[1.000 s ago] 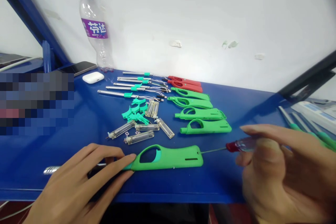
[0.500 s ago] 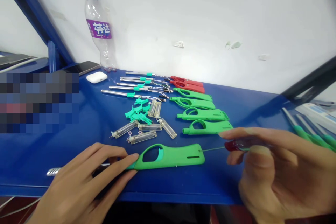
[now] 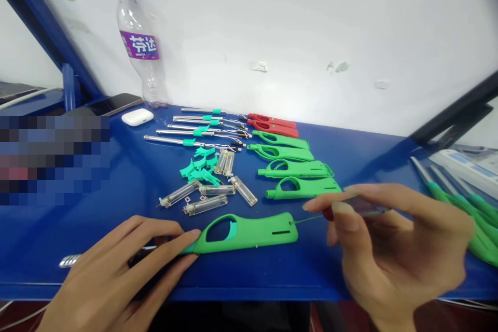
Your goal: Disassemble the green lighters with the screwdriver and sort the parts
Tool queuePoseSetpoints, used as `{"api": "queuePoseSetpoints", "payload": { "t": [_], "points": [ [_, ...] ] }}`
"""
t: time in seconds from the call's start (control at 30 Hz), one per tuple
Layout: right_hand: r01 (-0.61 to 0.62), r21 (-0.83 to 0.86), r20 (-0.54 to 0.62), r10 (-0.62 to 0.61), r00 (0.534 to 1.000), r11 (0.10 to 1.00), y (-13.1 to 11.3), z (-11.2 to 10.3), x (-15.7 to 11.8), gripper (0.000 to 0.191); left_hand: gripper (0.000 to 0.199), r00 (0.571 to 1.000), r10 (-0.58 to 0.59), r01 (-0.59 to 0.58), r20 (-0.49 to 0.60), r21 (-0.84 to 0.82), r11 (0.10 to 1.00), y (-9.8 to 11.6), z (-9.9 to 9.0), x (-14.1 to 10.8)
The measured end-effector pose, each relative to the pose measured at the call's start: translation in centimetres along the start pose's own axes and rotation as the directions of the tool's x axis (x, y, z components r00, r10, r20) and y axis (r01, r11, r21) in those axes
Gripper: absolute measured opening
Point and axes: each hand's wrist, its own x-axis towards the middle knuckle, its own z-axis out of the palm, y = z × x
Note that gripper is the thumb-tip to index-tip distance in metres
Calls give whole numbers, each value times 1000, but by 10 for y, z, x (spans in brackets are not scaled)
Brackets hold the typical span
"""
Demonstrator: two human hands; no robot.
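A green utility lighter (image 3: 249,236) with a teal trigger lies on the blue table in front of me. My left hand (image 3: 128,264) pinches its narrow neck from the left, and the lighter's metal tube (image 3: 70,261) sticks out beyond that hand. In my right hand (image 3: 389,249) is a small screwdriver (image 3: 329,212) with a dark red and clear handle, held between thumb and fingers. Its thin shaft points at the small hole in the lighter's wide end; whether the tip is inside I cannot tell. Most of the handle is hidden by fingers.
Behind lie clear fuel tanks (image 3: 208,205), teal triggers (image 3: 200,166), metal tubes with wires (image 3: 175,140), green shell halves (image 3: 303,187) and red shells (image 3: 272,125). Several green lighters (image 3: 462,207) lie at right. A bottle (image 3: 142,46) and a white case (image 3: 137,116) stand by the wall.
My right hand's fingers have shifted round the screwdriver handle, the index finger now reaching further forward. The left hand keeps its hold on the lighter. The whole view has shifted slightly.
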Motion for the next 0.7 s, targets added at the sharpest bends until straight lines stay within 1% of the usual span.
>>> {"api": "queuePoseSetpoints", "payload": {
  "t": [0.13, 0.27, 0.33, 0.43, 0.47, 0.6, 0.7],
  "points": [
    [-5, 6, -12, 5, 1000, 1000, -2, 2, -1, 29, 21, 1000, 1, -1, -7, -5, 1000, 1, -1, 0],
    [-67, -12, -64, 66, 996, 998, -2, 4, -1, 26, 22, 1000, -2, 2, 0, -4, 1000, 0, 0, -1],
    [-33, 1, -62, 33, 998, 999, 1, 4, -1, 27, 22, 1000, 14, -14, -1, 4, 1000, -1, 0, -2],
    [69, 60, -25, -68, 997, 996, 7, 4, 0, 35, 23, 1000, 12, -12, 14, 1, 1000, -3, 1, -3],
    [82, 73, -12, -81, 997, 994, 8, 4, 0, 37, 23, 1000, 8, -8, 16, -5, 1000, -3, 1, -3],
    [69, 80, 6, -70, 998, 994, 9, 3, 0, 42, 23, 1000, 17, -17, 9, -15, 1000, -4, 1, -1],
    [52, 95, 9, -53, 999, 994, 7, 3, -1, 43, 24, 1000, 12, -12, 26, -14, 1000, -4, 1, -2]
  ]
}}
